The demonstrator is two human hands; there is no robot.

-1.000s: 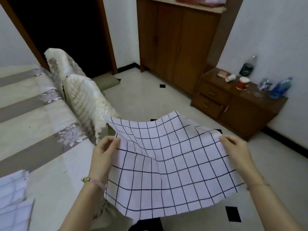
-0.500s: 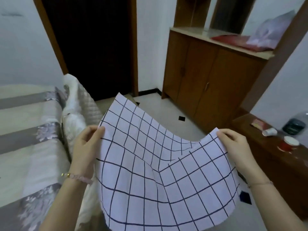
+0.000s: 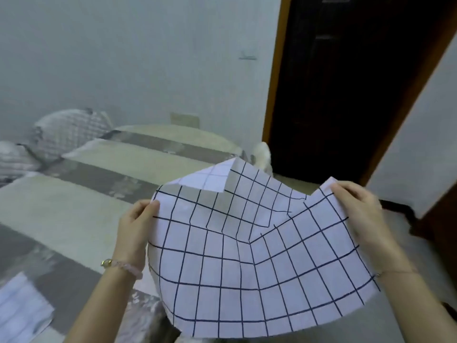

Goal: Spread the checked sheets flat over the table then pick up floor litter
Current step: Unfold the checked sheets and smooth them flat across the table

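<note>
As seen from the near side, grey wall (image 3: 123,58) across far left and centre. Dark doorway (image 3: 346,82), wood-framed, at far right. Table (image 3: 74,211) under a cream-and-grey striped cover, running from near left to far centre.

Checked sheet (image 3: 247,268) up in the air at near centre-right, off the table, left part over the table's right edge. Sagging in the middle, with one sharp crease from centre toward the right. Far corner (image 3: 210,179) folded over, pale back showing.

Second sheet (image 3: 22,313) lying flat on the cover at near left; pale, pattern too blurred to tell. Two checked pillows (image 3: 69,132) at far left of the cover.

Left hand (image 3: 134,229) gripping the checked sheet's left edge: thumb on top, fingers curled underneath. Right hand (image 3: 358,211) gripping the far right corner: fingers curled over the top face, thumb hidden. Sheet stretched loosely between the two.

Beaded bracelet (image 3: 121,266) on the left wrist. Thin band (image 3: 395,272) on the right wrist.
</note>
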